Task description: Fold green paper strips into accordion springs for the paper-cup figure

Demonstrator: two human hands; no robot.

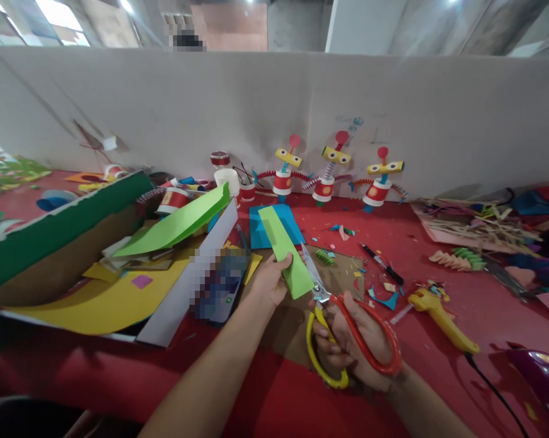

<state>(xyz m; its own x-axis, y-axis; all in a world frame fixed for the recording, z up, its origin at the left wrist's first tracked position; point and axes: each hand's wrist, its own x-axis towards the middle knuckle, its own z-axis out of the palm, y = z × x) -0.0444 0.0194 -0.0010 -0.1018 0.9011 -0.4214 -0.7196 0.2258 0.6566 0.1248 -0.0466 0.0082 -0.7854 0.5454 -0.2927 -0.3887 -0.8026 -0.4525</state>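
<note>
My left hand (273, 281) pinches a strip of light green paper (281, 240), its thumb lying on top of the strip. The strip slants away from me toward a blue paper sheet (296, 222) on the table. In my right hand (347, 337) is a pair of scissors (320, 293) with one red and one yellow handle. Their blades stand apart, pointing away from me along the strip's right edge. Whether the lower blade touches the paper is hidden. Beneath both hands lies a brown cardboard sheet (342, 274).
A box (64, 219) of coloured paper stands left, a phone (224, 286) against its side. Three paper-cup robot figures (323, 190) line the white partition (165, 109). On the right lie a pen-like cutter (381, 263), a yellow glue gun (438, 316) with its cord and thin wooden sticks (479, 225).
</note>
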